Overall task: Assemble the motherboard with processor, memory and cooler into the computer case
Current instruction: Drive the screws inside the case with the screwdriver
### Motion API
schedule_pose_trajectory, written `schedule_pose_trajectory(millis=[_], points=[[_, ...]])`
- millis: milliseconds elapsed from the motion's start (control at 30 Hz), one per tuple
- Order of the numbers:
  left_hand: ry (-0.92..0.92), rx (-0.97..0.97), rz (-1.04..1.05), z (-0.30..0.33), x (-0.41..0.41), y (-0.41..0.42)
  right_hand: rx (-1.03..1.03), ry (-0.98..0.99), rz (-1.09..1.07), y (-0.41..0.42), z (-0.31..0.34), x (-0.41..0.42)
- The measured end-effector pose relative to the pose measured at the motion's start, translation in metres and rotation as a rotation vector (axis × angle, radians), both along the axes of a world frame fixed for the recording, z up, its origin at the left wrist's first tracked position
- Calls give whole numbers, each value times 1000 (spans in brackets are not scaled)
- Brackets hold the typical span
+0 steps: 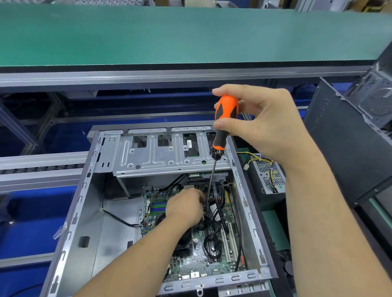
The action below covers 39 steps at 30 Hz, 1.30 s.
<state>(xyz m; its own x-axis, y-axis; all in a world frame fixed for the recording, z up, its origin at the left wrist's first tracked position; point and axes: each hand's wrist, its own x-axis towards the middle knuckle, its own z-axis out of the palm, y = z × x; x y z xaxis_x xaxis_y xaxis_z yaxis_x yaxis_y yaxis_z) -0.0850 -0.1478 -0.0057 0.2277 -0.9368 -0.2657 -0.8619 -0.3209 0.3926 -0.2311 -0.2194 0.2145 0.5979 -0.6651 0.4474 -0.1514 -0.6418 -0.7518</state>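
Note:
An open grey computer case (78,210) lies on its side in front of me. The green motherboard (197,261) sits inside it, with blue memory slots (158,207), white expansion slots and black cables. My left forearm partly covers the black cooler (186,238). My right hand (261,122) grips the orange and black screwdriver (224,118) upright; its shaft runs down to the board. My left hand (184,208) reaches into the case with curled fingers at the shaft's tip; what it pinches is hidden.
A metal drive cage (158,155) spans the case's far end. A power supply (265,173) with loose wires lies to the right of the case. Dark case panels (342,143) and another case stand at right. A green conveyor belt (174,36) runs behind.

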Motion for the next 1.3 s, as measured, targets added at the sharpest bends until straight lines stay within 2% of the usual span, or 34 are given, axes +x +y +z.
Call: schedule_pose_trajectory(millis=[267,533,833,967,1167,1300], points=[[44,-14,25,1,2,-2,-24,0,-2,1,0,2],[-23,58,-38,3,-1,-4,-51,19,-6,4,0,6],[-327,103,-179,10,-16,-10,-76,54,-7,5,-1,10],[-266,107,-168,10,-15,-11,-81,49,-12,5,-3,9],[-41,95,-87,2,1,-10,-85,41,-39,4,-3,4],[-16,101,-71,3,1,-10,-70,24,-44,3,-1,2]])
